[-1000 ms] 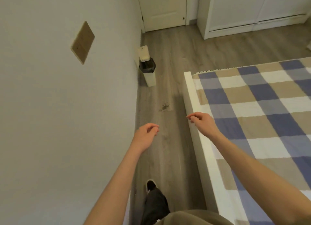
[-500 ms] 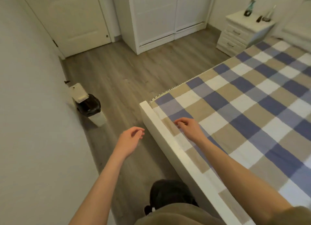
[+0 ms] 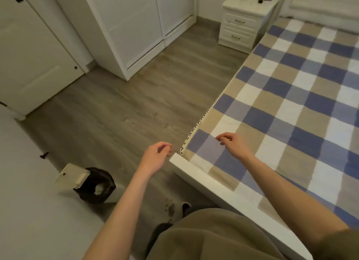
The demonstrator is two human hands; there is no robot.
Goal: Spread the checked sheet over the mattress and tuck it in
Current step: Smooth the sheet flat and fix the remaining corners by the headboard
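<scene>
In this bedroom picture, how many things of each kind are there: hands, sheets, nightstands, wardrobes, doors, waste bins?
Hands: 2 (left hand, right hand)
Checked sheet: 1
Nightstand: 1
Wardrobe: 1
Door: 1
Waste bin: 1
Total: 7

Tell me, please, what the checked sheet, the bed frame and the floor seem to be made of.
Checked sheet: woven cloth, probably cotton, matte; it lies soft and flat. Bed frame: likely painted wood or board, smooth white, with sharp straight edges. Floor: wood-look planks, maybe laminate; grain and seams show.
</scene>
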